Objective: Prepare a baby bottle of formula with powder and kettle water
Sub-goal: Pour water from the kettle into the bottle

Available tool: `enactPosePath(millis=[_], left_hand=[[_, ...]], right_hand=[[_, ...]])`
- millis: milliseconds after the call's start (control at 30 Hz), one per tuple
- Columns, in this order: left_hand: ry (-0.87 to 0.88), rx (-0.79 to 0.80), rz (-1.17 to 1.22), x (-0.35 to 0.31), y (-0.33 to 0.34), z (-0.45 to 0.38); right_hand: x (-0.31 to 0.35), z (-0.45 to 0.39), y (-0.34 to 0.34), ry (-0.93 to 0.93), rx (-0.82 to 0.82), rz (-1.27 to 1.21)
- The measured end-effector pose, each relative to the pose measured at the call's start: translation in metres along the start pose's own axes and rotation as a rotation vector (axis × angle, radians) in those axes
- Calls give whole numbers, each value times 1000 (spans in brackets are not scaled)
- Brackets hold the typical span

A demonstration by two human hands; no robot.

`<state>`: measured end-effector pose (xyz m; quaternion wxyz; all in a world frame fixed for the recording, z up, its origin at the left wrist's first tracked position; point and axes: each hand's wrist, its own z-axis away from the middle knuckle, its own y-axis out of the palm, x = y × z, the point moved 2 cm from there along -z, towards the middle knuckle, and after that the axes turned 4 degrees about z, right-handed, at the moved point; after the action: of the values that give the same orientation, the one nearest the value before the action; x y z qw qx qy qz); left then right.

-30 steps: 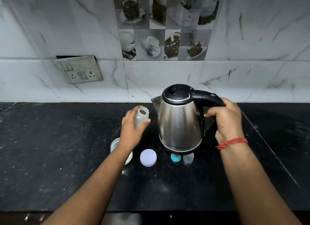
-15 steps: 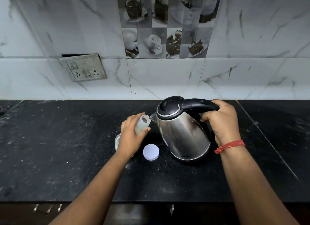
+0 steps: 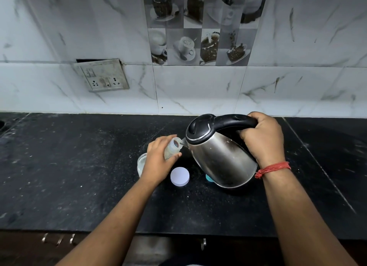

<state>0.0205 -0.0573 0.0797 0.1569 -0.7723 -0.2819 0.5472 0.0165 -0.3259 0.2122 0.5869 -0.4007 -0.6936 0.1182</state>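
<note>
Head view: left hand (image 3: 158, 162) grips the baby bottle (image 3: 172, 149), tilted, mouth toward the kettle (image 3: 220, 152). Right hand (image 3: 262, 138) clasps the handle; spout touches the bottle's rim above the counter (image 3: 79, 176).

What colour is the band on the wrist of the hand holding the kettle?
Red. The thread band circles the right hand's wrist, clearest in the head view.
</note>
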Motion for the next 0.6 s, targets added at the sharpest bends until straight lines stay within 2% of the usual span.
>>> enactPosePath(millis=[600], left_hand=[[31, 34, 9, 1, 4, -3]], right_hand=[[13, -6, 3, -70, -50, 154]])
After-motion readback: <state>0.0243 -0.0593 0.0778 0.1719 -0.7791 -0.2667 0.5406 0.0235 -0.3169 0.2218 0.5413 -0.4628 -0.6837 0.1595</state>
